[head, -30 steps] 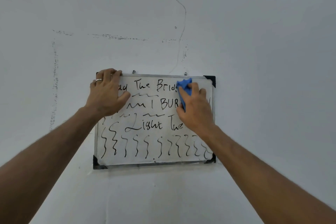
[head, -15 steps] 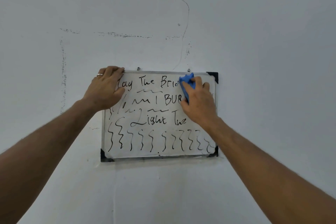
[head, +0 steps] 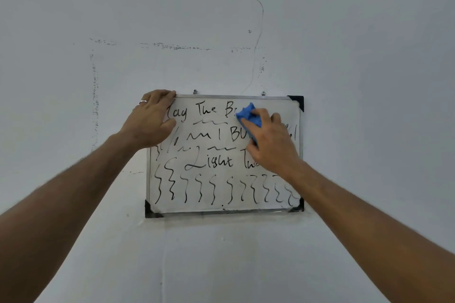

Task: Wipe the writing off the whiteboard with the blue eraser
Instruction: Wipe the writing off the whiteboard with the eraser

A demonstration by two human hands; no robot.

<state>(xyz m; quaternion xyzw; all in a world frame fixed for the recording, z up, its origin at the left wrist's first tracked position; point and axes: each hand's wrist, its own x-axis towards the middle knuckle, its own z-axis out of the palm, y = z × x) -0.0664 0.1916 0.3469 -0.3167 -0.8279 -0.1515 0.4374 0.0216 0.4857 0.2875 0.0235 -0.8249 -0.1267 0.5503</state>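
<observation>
A small whiteboard (head: 221, 206) with a metal frame and black corner caps hangs on the wall, covered in black writing and squiggles. My right hand (head: 270, 140) presses the blue eraser (head: 247, 114) flat against the top line of writing, right of centre. The strip right of the eraser along the top edge looks wiped. My left hand (head: 150, 120), with a ring on one finger, lies over the board's top left corner, fingers curled on the frame, hiding that corner and some letters.
The pale wall (head: 369, 81) around the board carries dark scuff marks in a rectangular outline and a thin crack running up from the board. Two small metal hooks (head: 195, 92) hold the board at its top edge.
My right hand has slid the eraser leftward along the top line, and the letters after "B" are gone. My left hand stays on the top left corner.
</observation>
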